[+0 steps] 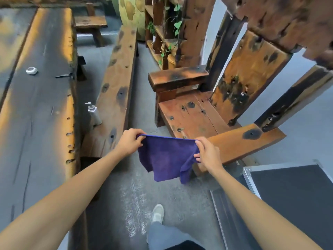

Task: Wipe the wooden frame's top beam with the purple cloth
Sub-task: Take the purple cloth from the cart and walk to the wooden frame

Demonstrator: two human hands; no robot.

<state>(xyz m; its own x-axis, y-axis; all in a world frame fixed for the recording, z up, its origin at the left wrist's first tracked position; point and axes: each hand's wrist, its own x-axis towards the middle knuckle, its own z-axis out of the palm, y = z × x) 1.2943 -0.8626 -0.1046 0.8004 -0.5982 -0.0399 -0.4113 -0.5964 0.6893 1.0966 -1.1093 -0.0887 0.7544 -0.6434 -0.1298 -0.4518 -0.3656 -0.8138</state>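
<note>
A purple cloth [166, 156] hangs stretched between my two hands over the grey floor. My left hand [129, 141] pinches its upper left corner, and my right hand [207, 153] pinches the upper right corner. The lower edge droops loose. The wooden frame [252, 73] is a heavy, dark-stained chair-like piece at the right. Its rough top beam [281, 20] runs across the upper right corner, well above and beyond the cloth.
A long wooden bench [117, 83] with a pump bottle [94, 113] stands left of centre. A big wooden table [36, 98] fills the left side. A black metal-edged case [292, 192] lies at the lower right. My shoe [157, 212] is on the floor.
</note>
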